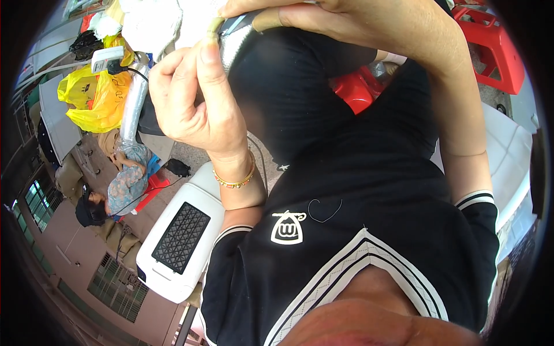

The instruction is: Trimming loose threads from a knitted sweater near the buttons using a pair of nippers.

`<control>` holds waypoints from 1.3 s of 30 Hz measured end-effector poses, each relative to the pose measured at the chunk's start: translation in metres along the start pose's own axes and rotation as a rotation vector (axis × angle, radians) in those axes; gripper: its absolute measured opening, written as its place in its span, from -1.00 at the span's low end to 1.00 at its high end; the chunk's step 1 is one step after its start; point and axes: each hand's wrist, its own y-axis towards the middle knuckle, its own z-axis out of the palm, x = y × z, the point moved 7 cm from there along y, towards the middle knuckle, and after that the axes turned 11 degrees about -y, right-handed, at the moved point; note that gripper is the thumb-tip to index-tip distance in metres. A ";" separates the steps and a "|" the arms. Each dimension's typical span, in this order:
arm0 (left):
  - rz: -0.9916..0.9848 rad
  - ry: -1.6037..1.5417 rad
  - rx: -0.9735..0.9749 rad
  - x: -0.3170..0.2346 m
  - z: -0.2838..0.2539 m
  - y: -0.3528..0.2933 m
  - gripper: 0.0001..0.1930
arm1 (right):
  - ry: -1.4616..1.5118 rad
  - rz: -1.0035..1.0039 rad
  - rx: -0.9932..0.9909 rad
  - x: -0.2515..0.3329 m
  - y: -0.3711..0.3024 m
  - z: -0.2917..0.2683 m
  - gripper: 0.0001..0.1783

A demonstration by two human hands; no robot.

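My left hand [193,101] is raised at the upper middle, its fingers curled in and the thumb pressed toward them in a pinch. What sits in the pinch, if anything, is too small to make out. Above and to the right, my right hand [332,17] reaches across the top edge. Its fingers close on a small dark piece with a light blue strip [238,23], whose kind I cannot tell. White knit fabric [232,51] lies just under that piece, close to my left fingertips. The top edge of the picture cuts off part of the right hand.
White cloth [153,26] and a yellow plastic bag [101,98] lie at the upper left, beside a white power adapter [108,59] with a black plug. A white case with a black grille [182,236] stands at my left. Beyond sits another person [130,173]. Red stools [490,49] are at right.
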 end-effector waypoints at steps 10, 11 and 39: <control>-0.003 -0.055 -0.008 0.002 0.001 0.000 -0.94 | -0.112 -0.020 0.027 0.006 0.003 0.001 -0.85; -0.004 -0.055 -0.008 0.002 0.001 0.000 -0.94 | -0.112 -0.020 0.027 0.006 0.003 0.001 -0.85; 0.178 0.258 0.225 -0.016 -0.064 -0.032 -0.88 | 0.643 0.473 0.138 -0.025 -0.062 0.003 -0.60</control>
